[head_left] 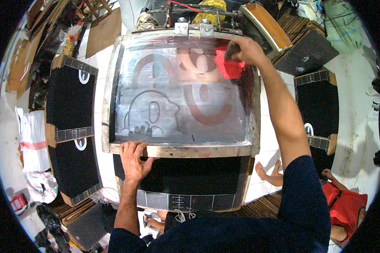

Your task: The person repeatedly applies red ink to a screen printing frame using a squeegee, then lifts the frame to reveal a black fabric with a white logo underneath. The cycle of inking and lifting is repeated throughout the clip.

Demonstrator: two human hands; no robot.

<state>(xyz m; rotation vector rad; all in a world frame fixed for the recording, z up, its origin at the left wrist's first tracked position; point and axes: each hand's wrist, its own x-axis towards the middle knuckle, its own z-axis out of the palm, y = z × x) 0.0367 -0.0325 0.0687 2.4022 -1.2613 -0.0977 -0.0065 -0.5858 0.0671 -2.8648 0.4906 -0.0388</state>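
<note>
A screen-printing frame (181, 150) with wooden sides lies over a black board (190, 173), its grey mesh showing a bird outline and curved shapes. My left hand (135, 162) grips the near side of the frame, left of its middle, fingers over the wood and thumb along the front edge. At the far right corner of the mesh my right hand (245, 49) is closed, slightly blurred, on a bright red cloth (228, 65). The cloth touches the mesh or hangs just above it; I cannot tell which. A dark patch under the fingers is unclear.
Metal hinge clamps (181, 29) hold the far side of the frame. Black boards with printed eye shapes stand on the left (71, 105) and right (316, 105). A person in red clothing (346, 206) is at the lower right. A wooden tray (266, 26) sits at the back right.
</note>
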